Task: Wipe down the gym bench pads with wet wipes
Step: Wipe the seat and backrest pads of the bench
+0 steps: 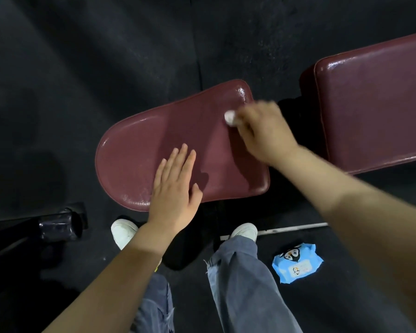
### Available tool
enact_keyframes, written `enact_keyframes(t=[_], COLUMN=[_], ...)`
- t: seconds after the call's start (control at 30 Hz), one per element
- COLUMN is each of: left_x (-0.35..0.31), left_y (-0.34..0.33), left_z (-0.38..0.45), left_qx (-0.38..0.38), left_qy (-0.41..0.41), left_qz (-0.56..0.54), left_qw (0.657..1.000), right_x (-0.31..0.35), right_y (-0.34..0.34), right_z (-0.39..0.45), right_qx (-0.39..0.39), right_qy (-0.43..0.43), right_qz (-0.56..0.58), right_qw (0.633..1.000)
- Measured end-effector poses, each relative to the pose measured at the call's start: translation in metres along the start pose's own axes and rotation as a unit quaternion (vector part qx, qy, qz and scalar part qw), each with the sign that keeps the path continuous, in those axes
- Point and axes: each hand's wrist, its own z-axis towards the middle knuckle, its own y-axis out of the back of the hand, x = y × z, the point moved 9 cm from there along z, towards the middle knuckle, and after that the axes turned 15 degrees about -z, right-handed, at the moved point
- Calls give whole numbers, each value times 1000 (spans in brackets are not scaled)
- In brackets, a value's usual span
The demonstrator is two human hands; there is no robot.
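Note:
A maroon seat pad [135,152] of the gym bench lies in the middle of the view, with wet shine along its rim. My right hand [264,133] grips a small bunched white wet wipe [229,116] and holds it against the pad near its far right corner. My left hand [175,186] rests flat on the near part of the same pad, fingers straight. The longer maroon back pad [375,106] stands to the right, separated by a dark gap.
A blue pack of wet wipes [297,264] lies on the black rubber floor by my right foot. A black bench foot with a rubber cap [58,224] sits at the lower left. A thin white bar [291,229] lies on the floor behind my right shoe.

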Motion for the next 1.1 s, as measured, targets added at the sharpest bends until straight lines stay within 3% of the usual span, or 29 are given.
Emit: enact_keyframes(t=[0.13,0.23,0.33,0.47,0.63,0.8,1.1], left_x=[-5,-7,-4,1,3,4,1], left_y=[3,1,-2,-5,-1,2,-3], left_z=[1,0,0,-4,-9,-10,-9], left_qx=[-4,-1,0,-2,-16,-5,36], left_qy=[2,-5,-7,-4,3,0,-16], left_qz=[-12,-22,-27,-18,-24,-26,-13], left_qw=[1000,1000,1000,1000,1000,1000,999], right_x=[24,15,13,-17,-54,-52,-21], right_y=[-14,-25,-19,-9,-26,-23,-30], right_z=[-125,-153,-114,-1,73,4,-142], right_qx=[118,113,53,-21,-6,-43,-2], right_qy=[31,0,-12,-105,-233,-252,-358], right_qz=[59,35,18,9,89,146,214], right_qw=[991,993,998,994,968,956,909])
